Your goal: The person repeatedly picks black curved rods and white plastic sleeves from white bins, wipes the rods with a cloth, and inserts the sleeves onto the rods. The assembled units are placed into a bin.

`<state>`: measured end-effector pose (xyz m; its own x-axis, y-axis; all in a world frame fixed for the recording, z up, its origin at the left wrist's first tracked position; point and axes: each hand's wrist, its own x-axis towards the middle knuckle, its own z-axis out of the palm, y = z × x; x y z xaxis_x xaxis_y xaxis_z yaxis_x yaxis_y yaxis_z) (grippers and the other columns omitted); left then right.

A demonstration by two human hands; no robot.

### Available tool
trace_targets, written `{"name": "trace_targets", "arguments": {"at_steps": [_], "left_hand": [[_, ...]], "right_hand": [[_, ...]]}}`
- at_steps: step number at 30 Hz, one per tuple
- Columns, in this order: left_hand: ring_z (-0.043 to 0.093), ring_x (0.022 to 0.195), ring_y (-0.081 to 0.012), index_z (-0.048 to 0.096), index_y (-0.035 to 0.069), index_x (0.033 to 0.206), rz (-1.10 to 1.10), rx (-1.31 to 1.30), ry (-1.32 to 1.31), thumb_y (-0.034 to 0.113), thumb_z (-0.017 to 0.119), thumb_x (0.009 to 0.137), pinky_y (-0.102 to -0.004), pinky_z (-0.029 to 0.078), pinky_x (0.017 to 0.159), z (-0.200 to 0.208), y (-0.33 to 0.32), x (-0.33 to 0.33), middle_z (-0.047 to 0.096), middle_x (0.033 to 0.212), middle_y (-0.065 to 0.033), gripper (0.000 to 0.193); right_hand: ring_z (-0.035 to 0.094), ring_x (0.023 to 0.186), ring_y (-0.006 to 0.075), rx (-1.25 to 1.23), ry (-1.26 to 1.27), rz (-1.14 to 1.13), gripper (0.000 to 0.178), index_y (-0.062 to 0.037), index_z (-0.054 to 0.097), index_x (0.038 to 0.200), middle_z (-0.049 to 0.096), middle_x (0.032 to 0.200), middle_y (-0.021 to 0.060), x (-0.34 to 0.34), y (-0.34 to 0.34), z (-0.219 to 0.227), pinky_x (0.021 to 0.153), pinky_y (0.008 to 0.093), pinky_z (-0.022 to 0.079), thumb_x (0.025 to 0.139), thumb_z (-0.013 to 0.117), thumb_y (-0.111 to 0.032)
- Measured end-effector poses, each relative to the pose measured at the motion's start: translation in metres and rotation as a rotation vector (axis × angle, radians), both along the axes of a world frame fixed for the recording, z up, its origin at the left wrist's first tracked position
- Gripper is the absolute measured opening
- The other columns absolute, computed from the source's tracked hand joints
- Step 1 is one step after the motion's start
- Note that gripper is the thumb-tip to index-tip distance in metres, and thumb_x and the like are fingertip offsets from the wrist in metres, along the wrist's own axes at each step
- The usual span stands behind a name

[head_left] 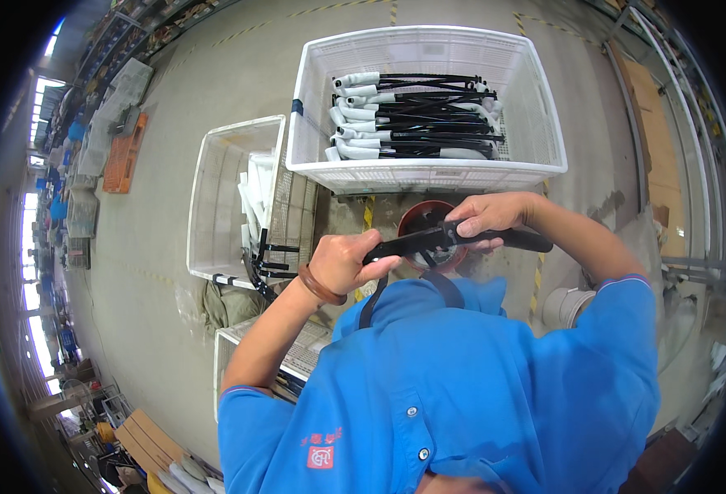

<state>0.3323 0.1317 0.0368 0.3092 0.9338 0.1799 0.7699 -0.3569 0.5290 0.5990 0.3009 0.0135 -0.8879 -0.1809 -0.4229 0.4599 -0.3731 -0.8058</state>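
A long, smooth black bar point(416, 243) lies across in front of my chest, held between both hands. My left hand point(342, 259), with a brown bangle at the wrist, is closed round its left end. Near the bar's middle, my right hand point(488, 218) grips it between thumb and fingers, and the right end sticks out past the palm. Below the bar stands a reddish-brown bucket point(412, 216), partly hidden by the bar and my hand; its contents are hard to make out.
Ahead, a large white crate point(429, 174) holds several black tubular parts point(429, 119) with white wrapping. A second white crate point(198, 206) on the left holds white-wrapped pieces and black tubes point(268, 263). Another crate point(223, 354) sits by my left elbow; a whitish bucket point(565, 306) stands right.
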Motion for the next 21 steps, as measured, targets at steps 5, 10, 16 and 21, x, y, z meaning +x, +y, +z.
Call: {"name": "trace_targets", "arguments": {"at_steps": [5,10,16,21], "left_hand": [[0.061,0.053,-0.0312,0.054,0.008,0.075,-0.051,-0.026,0.114,0.048,0.066,0.086,-0.041,0.047,0.047,0.006,-0.001,0.002,0.057,0.058,-0.0102,0.043],[0.06,0.055,-0.035,0.056,0.006,0.082,-0.1,-0.058,0.126,0.051,0.066,0.085,-0.0431,0.047,0.049,-0.002,0.001,0.007,0.059,0.061,-0.0124,0.047],[0.066,0.07,-0.0347,0.055,0.003,0.104,0.272,-0.259,0.13,0.055,0.077,0.073,-0.0403,0.052,0.061,-0.006,0.03,0.006,0.065,0.076,-0.0163,0.063],[0.062,0.069,-0.0279,0.059,0.006,0.102,0.107,-0.07,-0.371,0.04,0.084,0.072,-0.0364,0.049,0.064,0.01,0.011,-0.051,0.062,0.076,-0.0116,0.052]], "right_hand": [[0.051,0.053,0.0069,-0.142,-0.03,0.084,0.05,-0.0051,0.063,0.106,0.054,0.065,-0.0017,-0.011,-0.008,0.009,0.05,0.0256,0.045,0.086,0.068,-0.051],[0.066,0.078,0.0359,1.303,0.153,0.308,0.043,-0.004,0.059,0.105,0.068,0.084,0.0173,-0.036,-0.037,0.034,0.062,0.0431,0.051,0.077,0.075,-0.033],[0.065,0.078,0.0368,1.634,0.248,-0.249,0.033,-0.0074,0.057,0.096,0.067,0.084,0.0126,-0.098,-0.05,0.007,0.063,0.0477,0.05,0.072,0.075,-0.022],[0.063,0.068,0.0289,1.375,0.355,-0.328,0.028,-0.0088,0.061,0.089,0.062,0.075,0.0107,-0.064,-0.002,0.06,0.06,0.0375,0.048,0.072,0.08,-0.021]]}}
